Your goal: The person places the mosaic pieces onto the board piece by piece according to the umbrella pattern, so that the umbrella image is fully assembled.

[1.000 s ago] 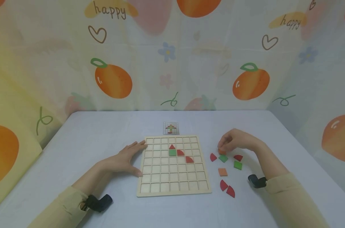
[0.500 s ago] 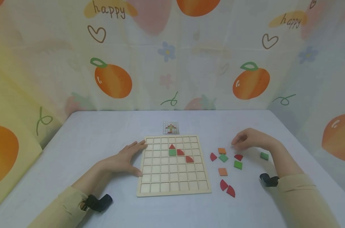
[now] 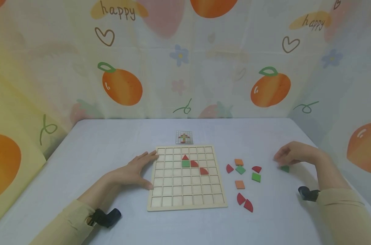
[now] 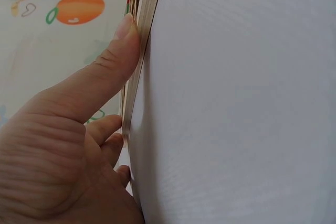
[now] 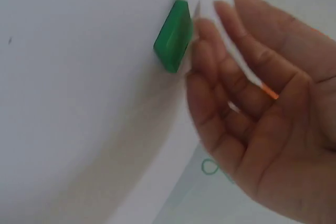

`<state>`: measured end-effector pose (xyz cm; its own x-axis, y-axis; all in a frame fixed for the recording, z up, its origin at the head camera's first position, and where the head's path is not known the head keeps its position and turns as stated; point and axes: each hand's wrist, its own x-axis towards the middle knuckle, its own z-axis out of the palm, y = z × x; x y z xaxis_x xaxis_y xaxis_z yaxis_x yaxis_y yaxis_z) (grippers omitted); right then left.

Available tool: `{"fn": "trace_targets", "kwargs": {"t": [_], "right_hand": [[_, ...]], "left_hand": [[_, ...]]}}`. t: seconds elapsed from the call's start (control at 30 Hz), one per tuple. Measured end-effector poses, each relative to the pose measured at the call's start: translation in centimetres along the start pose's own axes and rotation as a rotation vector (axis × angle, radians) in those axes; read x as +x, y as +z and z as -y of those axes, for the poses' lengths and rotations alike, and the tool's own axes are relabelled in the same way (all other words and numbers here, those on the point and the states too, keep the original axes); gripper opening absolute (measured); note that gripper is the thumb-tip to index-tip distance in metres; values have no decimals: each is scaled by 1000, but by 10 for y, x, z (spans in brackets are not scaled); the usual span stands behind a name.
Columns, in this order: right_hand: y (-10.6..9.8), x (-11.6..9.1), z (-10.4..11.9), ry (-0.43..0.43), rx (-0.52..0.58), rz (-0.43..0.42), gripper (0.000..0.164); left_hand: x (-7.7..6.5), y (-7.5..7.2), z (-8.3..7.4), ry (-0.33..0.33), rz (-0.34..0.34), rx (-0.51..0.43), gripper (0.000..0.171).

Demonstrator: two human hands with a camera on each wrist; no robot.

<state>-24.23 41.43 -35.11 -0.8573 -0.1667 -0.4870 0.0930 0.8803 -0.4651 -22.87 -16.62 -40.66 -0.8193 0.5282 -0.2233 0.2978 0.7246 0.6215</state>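
My left hand (image 3: 134, 172) lies spread at the left edge of a pale wooden grid board (image 3: 173, 190). Its thumb and fingertips touch the rim, as the left wrist view also shows. On the board sit a red triangle (image 3: 185, 158), a green square tile (image 3: 185, 164) and two red quarter-circle tiles (image 3: 203, 171). Far to the right, my right hand (image 3: 297, 154) hovers over a lone green tile (image 5: 175, 38). In the right wrist view its fingers are loosely bent beside that tile, a small gap apart, and hold nothing.
Between board and right hand lie loose orange tiles (image 3: 239, 184), green tiles (image 3: 256, 177) and several red quarter-circles (image 3: 248, 205). A small pattern card (image 3: 184, 137) lies behind the board. A printed cloth (image 3: 203, 85) hangs at the table's back.
My right hand has left the orange tile at the back of the loose pieces and moved right to the lone green tile. My left hand has stayed at the board.
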Motion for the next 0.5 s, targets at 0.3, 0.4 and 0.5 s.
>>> {"fn": "trace_targets", "kwargs": {"t": [0.3, 0.4, 0.5], "right_hand": [[-1, -8, -12, 69, -9, 21, 31], [1, -9, -10, 52, -12, 14, 27], [3, -9, -6, 42, -16, 4, 25]], "left_hand": [[0, 0, 1, 2, -1, 3, 112], [0, 0, 2, 5, -1, 1, 112], [0, 0, 3, 10, -1, -6, 112]]}}
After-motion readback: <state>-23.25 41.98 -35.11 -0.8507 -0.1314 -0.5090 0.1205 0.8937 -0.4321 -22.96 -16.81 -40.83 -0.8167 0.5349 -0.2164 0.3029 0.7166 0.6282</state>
